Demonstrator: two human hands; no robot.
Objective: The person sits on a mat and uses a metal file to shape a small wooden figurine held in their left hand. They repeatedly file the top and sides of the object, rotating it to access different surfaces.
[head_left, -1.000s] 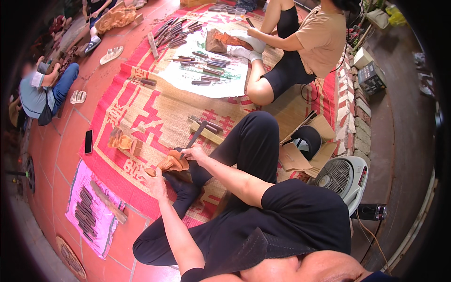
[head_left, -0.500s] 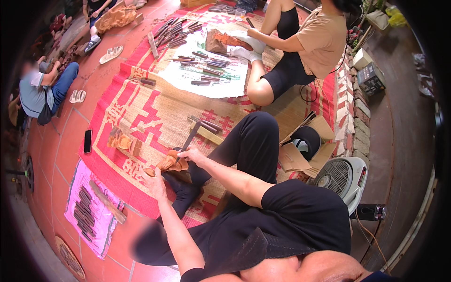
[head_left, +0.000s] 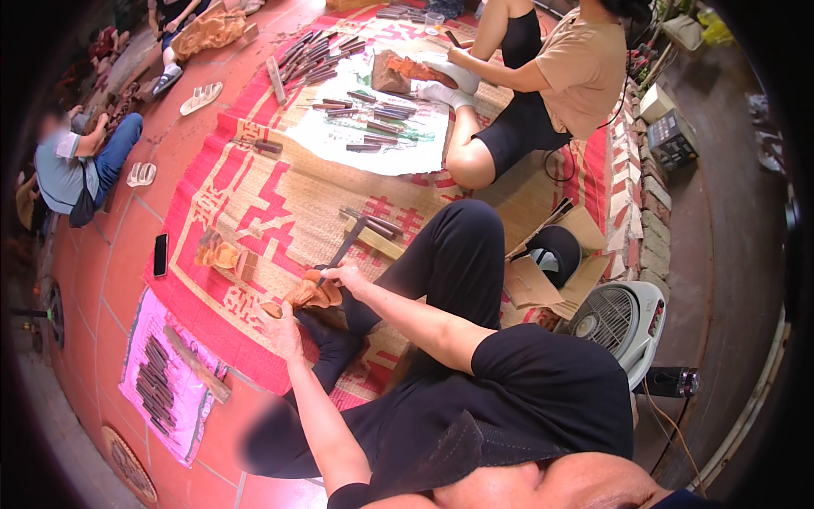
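Observation:
My left hand (head_left: 282,327) is closed around the lower end of a carved piece of orange-brown wood (head_left: 314,293), held low in front of my bent leg. In my right hand (head_left: 346,276) is a long dark carving chisel (head_left: 346,242), gripped low down, its upper end slanting up and away to the right. The chisel's lower end meets the top of the wood; its edge is too small to make out. Just beyond, on the mat, stands another carved wooden figure on a block (head_left: 225,254). Several dark-handled tools (head_left: 370,222) lie by a pale wooden bar (head_left: 375,240) near my knee.
A red-patterned straw mat (head_left: 297,191) covers the floor. Many tools lie on a white sheet (head_left: 373,161) beside a seated person (head_left: 585,72), others on a pink cloth (head_left: 182,441) at left. A phone (head_left: 160,254), cardboard box (head_left: 530,287) and fan (head_left: 604,321) are nearby.
The view has shifted very slightly. The chisel's upper end tilts a little more to the right; both hands stay in nearly the same place on the wood and the chisel.

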